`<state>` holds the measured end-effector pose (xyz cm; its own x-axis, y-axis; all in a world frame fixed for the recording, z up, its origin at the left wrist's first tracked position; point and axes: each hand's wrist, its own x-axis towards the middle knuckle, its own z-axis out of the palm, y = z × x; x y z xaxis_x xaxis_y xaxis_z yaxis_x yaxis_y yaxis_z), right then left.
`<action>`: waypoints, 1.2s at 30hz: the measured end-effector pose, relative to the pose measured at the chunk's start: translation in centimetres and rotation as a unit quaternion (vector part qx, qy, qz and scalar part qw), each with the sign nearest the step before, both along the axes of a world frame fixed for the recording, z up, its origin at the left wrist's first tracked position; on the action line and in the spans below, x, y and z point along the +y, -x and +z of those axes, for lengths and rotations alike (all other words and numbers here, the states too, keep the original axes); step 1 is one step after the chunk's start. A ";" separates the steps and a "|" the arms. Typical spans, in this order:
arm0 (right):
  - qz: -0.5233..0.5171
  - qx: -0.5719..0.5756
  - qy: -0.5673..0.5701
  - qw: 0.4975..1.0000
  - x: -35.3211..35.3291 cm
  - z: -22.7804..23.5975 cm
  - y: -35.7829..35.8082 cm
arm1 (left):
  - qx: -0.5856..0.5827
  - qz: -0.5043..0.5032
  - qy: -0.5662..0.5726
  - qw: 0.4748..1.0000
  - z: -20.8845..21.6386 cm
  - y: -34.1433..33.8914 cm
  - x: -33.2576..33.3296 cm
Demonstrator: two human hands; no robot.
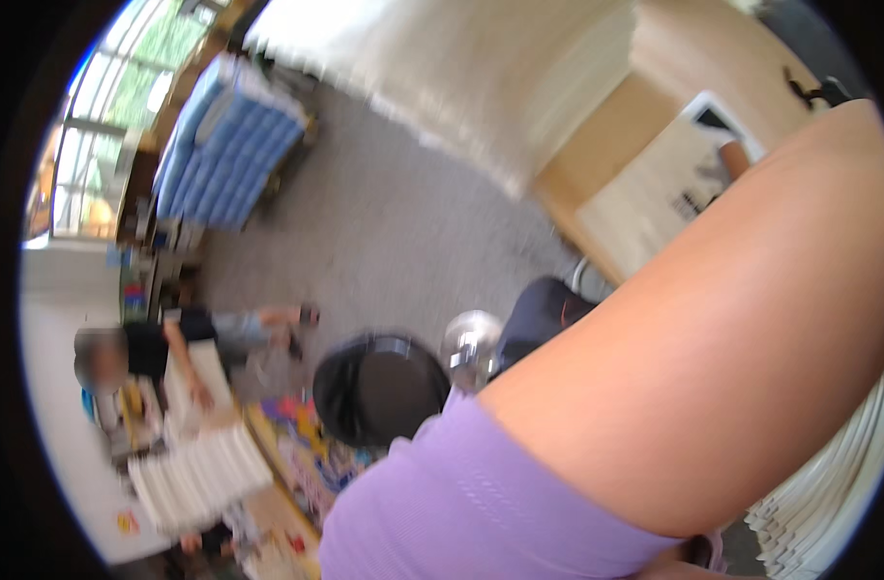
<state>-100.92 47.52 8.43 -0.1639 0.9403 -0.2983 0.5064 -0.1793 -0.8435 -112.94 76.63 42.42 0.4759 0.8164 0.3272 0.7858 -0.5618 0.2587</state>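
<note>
A bare arm [693, 329] with a short purple sleeve [500, 503] crosses the lower right and hides much behind it. Past its upper edge, a bit of skin like a finger [735, 159] lies at a white-framed dark flat object [718, 118]. Which hand this is, I cannot tell. That object rests by a cream cloth bag [640, 198] with dark print, on a light wooden table [602, 116]. More skin [669, 568] shows at the lower edge, too little to name. The fingers of both my hands are otherwise hidden. The picture is blurred and the room appears turned sideways.
Cream fabric [490, 77] spreads across the top. At lower right lies a stack of white folded material [829, 483]. A black round seat [384, 387] and a shiny clear object [471, 348] are mid-view. Another person [186, 338] works beside white stacks [200, 474]; a blue checked bundle [234, 145] stands beyond.
</note>
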 end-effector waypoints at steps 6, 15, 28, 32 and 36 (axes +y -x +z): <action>-0.152 0.002 -0.083 0.985 1.3 -0.3 1.3 | -0.017 0.040 0.007 0.999 4.1 -3.9 1.9; -0.193 0.221 -0.362 0.885 27.4 14.1 1.0 | -0.261 -0.252 0.271 0.892 -9.4 3.9 -17.0; -0.041 -0.114 -0.352 0.928 35.0 22.6 6.0 | -0.288 -0.206 0.755 0.552 -5.4 7.7 -28.2; -0.065 -0.144 -0.346 0.925 35.7 21.5 5.0 | -0.131 -0.294 0.712 0.624 -4.1 9.3 -26.6; -0.093 -0.203 -0.369 0.902 36.7 23.8 6.0 | -0.361 -0.534 0.356 0.676 -3.6 9.4 -26.8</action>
<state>-106.97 84.27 32.25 -0.0016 0.9071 0.4209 0.8198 0.2422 -0.5189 -122.37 49.87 38.79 0.8447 0.2059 0.4941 -0.4461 -0.2395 0.8623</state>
